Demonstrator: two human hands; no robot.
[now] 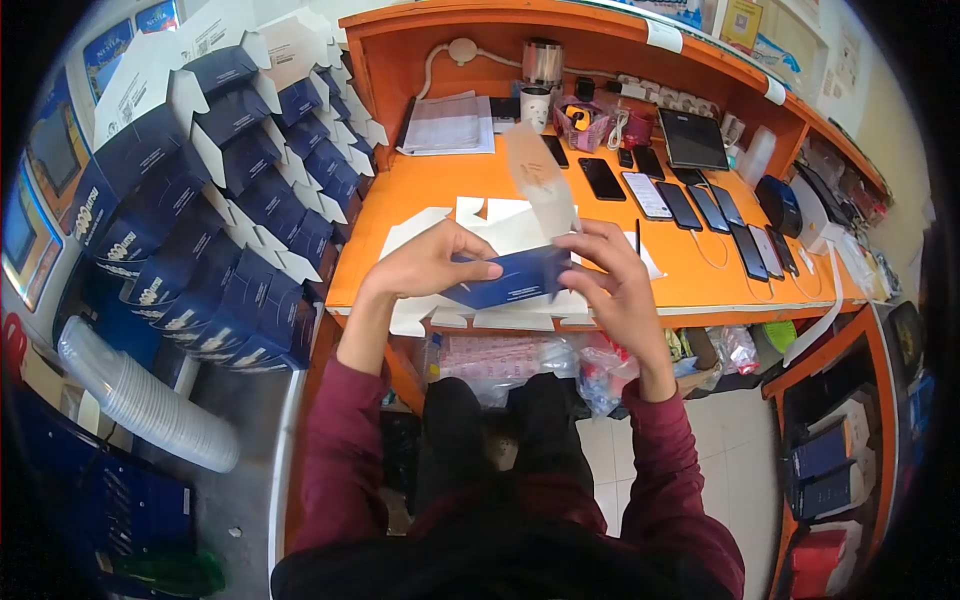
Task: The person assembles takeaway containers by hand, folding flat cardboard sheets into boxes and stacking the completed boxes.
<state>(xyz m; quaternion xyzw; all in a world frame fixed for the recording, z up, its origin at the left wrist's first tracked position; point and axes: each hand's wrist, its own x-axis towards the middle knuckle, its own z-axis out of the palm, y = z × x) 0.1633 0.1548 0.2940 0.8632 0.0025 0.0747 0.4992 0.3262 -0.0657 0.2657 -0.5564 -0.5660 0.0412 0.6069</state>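
Observation:
Above the front edge of the orange desk I hold a dark blue cardboard box [515,278] between both hands, one end flap standing up pale and blurred. My left hand [435,262] grips the box's left end, thumb lying on its front face. At the right end my right hand [615,275] has its fingers bent around the box's edge, thumb below. Beneath the box lie flat white unfolded cardboard blanks [410,312], partly covered by my hands and the box.
Stacks of open blue boxes [240,150] rise on the left. Several phones [680,205] with cables lie on the desk's right side. Papers [445,122], a white cup [535,108] and a pink basket [583,130] stand toward the back. Nested plastic cups [150,400] lie at lower left.

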